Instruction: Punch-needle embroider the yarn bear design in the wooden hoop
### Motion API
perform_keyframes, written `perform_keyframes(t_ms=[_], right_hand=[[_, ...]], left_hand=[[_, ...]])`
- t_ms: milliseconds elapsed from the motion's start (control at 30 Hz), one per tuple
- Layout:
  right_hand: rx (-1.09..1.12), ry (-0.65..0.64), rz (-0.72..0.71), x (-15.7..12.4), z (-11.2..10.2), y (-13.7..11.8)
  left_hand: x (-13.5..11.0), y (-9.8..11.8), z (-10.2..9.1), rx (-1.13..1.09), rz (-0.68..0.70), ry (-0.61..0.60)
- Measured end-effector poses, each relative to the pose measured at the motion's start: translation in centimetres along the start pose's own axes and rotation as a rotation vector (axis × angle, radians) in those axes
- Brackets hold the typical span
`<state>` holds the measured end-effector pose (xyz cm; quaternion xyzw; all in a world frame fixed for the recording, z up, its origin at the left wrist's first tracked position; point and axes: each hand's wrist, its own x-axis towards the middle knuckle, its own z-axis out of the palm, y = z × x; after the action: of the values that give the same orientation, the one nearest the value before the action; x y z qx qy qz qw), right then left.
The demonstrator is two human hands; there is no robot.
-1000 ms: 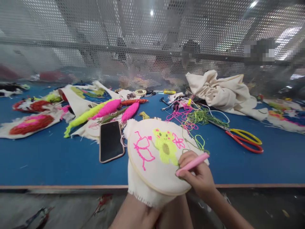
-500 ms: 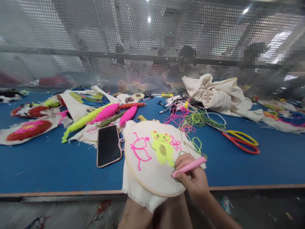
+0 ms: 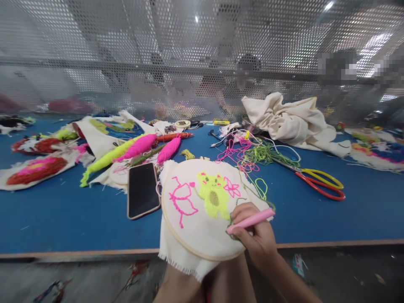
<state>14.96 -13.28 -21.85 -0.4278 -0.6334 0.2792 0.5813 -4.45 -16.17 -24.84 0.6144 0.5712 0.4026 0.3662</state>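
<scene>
My right hand (image 3: 257, 233) is closed around a pink punch needle (image 3: 251, 221), its tip against the lower right of the fabric. White cloth (image 3: 202, 235) is stretched in a round wooden embroidery hoop (image 3: 176, 237), tilted over my lap and the table edge. On it are a yellow-green stitched animal (image 3: 214, 195), a pink outline figure (image 3: 181, 200) and a pink flower outline (image 3: 232, 187). Dark green yarn (image 3: 232, 233) shows beside the needle tip. My left hand is hidden, apparently under the hoop.
A phone (image 3: 143, 191) lies left of the hoop, near pink yarn bundles (image 3: 168, 150) and stitched pieces (image 3: 39, 170). Scissors (image 3: 322, 183), tangled green yarn (image 3: 261, 155) and crumpled cloth (image 3: 287, 120) lie to the right. A perforated metal screen (image 3: 189, 54) stands behind the blue table (image 3: 94, 223).
The hoop has shifted slightly left and tilted a little. My right hand keeps the punch needle at nearly the same place on the cloth.
</scene>
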Motion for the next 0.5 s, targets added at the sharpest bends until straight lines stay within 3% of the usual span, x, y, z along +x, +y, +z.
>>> perform_keyframes(t_ms=[267,500], right_hand=[[0.009,-0.012,-0.023,0.2,0.0,-0.2],[0.008,-0.006,-0.052,0.3,0.3,-0.4]], left_hand=[[1.1,0.6,-1.1,-0.032,0.033,-0.055],[1.0,-0.1,-0.2,-0.034,0.048,-0.051]])
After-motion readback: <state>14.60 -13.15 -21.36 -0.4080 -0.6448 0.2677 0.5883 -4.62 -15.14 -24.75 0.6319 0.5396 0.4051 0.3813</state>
